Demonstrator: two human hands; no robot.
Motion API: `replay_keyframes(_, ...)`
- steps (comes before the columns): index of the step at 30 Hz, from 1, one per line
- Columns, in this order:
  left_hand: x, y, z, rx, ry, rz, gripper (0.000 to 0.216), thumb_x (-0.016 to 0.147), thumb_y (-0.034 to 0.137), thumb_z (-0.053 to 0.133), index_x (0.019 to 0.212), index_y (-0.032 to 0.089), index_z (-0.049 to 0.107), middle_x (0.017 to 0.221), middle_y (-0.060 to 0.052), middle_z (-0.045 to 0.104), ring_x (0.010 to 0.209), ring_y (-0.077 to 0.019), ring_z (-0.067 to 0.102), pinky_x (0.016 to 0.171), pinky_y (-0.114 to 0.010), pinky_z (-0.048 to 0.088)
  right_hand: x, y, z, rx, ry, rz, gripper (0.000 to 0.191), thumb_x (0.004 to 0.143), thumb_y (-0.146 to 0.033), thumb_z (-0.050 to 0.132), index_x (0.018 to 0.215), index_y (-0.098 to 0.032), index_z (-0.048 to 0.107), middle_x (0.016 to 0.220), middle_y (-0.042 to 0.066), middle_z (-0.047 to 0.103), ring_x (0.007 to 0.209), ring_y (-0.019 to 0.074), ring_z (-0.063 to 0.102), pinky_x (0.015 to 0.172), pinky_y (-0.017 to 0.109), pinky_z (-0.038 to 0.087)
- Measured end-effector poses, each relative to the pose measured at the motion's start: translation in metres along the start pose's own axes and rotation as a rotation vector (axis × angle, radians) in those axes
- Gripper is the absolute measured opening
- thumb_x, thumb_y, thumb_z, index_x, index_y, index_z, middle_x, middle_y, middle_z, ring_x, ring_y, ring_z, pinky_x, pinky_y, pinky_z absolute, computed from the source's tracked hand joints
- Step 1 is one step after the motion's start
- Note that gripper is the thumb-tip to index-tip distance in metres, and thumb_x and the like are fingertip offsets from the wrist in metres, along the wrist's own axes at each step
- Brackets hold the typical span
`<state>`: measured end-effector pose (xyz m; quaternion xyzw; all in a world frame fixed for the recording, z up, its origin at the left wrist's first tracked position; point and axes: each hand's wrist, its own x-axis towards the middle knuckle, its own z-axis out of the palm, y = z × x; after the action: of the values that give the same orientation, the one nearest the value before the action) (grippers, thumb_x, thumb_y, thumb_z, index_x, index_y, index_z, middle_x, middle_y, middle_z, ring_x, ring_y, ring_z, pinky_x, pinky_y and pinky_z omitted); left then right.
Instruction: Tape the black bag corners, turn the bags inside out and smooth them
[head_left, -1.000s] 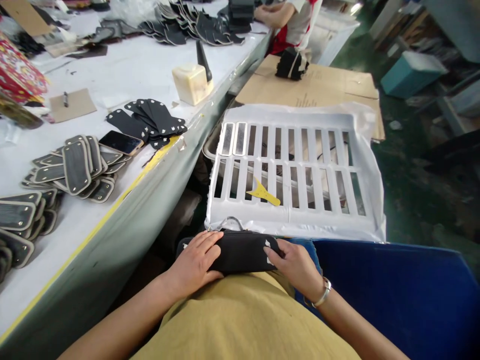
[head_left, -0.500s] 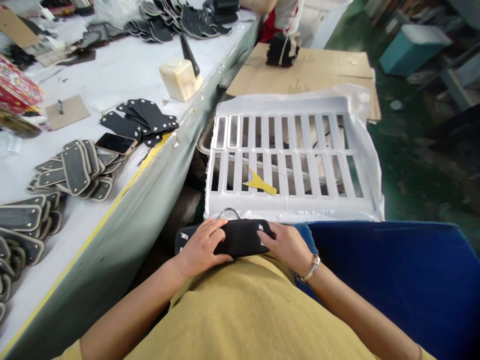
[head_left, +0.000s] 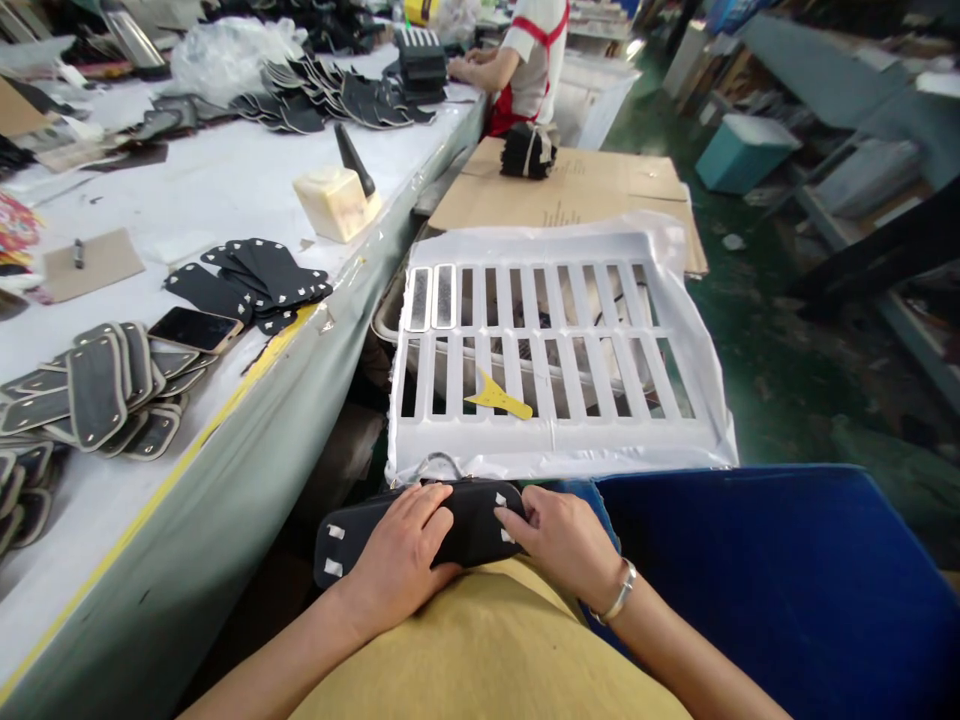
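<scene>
An oblong black padded piece with rounded ends lies across my front, against the yellow shirt. Small white tabs show at both its ends. My left hand is wrapped over its middle, fingers on the far edge and thumb on the near side. At the right end my right hand grips it, its thumb beside the white tabs. Just beyond the piece stands a white slotted rack. On the rack lie a yellow pointed piece and two white-framed dark strips.
Left is a long white-topped table with stacked grey trimmed pieces, black tabbed pieces, a phone and a glue pot. A blue panel stands right. Cardboard lies behind the rack. A co-worker is farther back.
The camera view has tilted up and shifted right, so the co-worker shows more. Both hands keep their hold on the black piece, and its left end shows more.
</scene>
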<state>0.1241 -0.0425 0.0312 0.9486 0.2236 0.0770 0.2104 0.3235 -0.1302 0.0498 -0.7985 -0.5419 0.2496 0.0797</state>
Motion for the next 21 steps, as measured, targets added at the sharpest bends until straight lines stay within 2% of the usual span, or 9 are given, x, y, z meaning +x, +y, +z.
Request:
replay_keyframes(4, 0.001, -0.001, 0.0, -0.004, -0.018, 0.006, 0.032, 0.064, 0.024, 0.073, 0.088, 0.017, 0.054, 0.123, -0.016, 0.053, 0.117, -0.0307, 0.048, 0.099, -0.051, 0.04, 0.0, 0.014, -0.002, 0.191, -0.068, 0.023, 0.037, 0.086, -0.042, 0.044, 0.058, -0.019, 0.051, 0.054, -0.001, 0.056, 0.05, 0.0101, 0.046, 0.049, 0.023, 0.026)
replay_keyframes(8, 0.008, -0.002, 0.004, -0.025, -0.01, 0.041, 0.028, 0.067, 0.025, 0.07, 0.088, 0.017, 0.053, 0.126, -0.017, 0.052, 0.118, -0.0312, 0.047, 0.099, -0.053, 0.04, 0.0, 0.021, 0.001, 0.284, -0.086, 0.033, 0.033, 0.085, -0.038, 0.046, 0.059, -0.018, 0.054, 0.056, -0.002, 0.058, 0.052, 0.0098, 0.048, 0.049, 0.022, 0.027)
replay_keyframes(16, 0.034, 0.01, 0.02, -0.121, -0.04, 0.147, 0.03, 0.071, 0.029, 0.068, 0.093, 0.017, 0.052, 0.13, -0.016, 0.049, 0.123, -0.0291, 0.042, 0.103, -0.052, 0.037, 0.001, 0.024, 0.003, 0.315, -0.086, 0.038, 0.032, 0.084, -0.037, 0.048, 0.059, -0.018, 0.055, 0.057, -0.001, 0.058, 0.053, 0.0099, 0.049, 0.049, 0.022, 0.027)
replay_keyframes(21, 0.034, 0.009, 0.022, -0.085, -0.026, 0.174, 0.042, 0.073, 0.028, 0.066, 0.109, 0.015, 0.051, 0.131, -0.016, 0.048, 0.123, -0.0292, 0.041, 0.103, -0.051, 0.036, 0.002, 0.025, 0.0, 0.287, -0.098, 0.031, 0.032, 0.083, -0.037, 0.048, 0.058, -0.018, 0.055, 0.053, -0.001, 0.056, 0.049, 0.0093, 0.046, 0.048, 0.022, 0.025)
